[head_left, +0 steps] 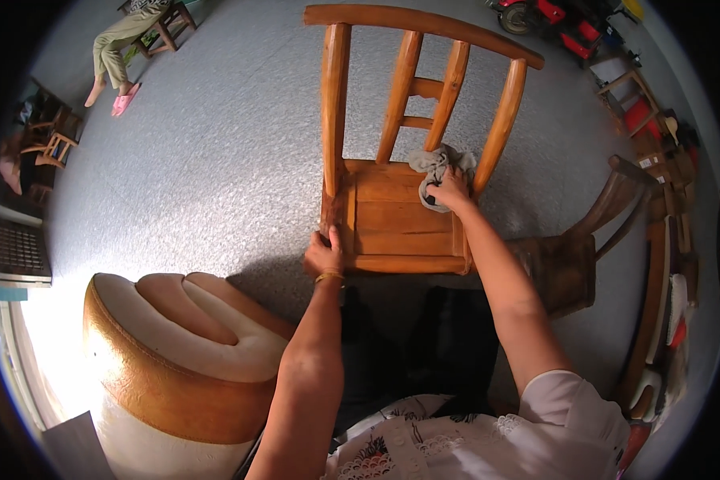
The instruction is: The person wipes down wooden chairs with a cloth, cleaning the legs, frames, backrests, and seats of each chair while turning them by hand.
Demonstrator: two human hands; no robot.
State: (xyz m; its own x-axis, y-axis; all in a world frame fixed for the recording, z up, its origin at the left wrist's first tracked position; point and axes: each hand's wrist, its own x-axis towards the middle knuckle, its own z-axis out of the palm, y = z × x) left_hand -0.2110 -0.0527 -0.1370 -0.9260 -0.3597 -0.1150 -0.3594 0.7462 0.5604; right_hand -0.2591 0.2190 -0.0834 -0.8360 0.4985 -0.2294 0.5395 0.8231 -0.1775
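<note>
A wooden chair (405,222) with a slatted backrest stands before me, its back on the far side. My left hand (324,252) grips the left edge of its seat near the front corner, thumb on top. At the seat's back right corner, my right hand (451,189) is closed on a crumpled grey cloth (435,165). The cloth lies against the seat beside the foot of the right back post and a middle slat. Parts of the cloth are hidden under my fingers.
A padded brown and white leather seat (186,372) is at the left. A darker wooden chair (558,270) stands close at the right. Farther off are a person on a wooden bench (168,30), a red vehicle (546,18) and cardboard boxes (666,168) along the right wall.
</note>
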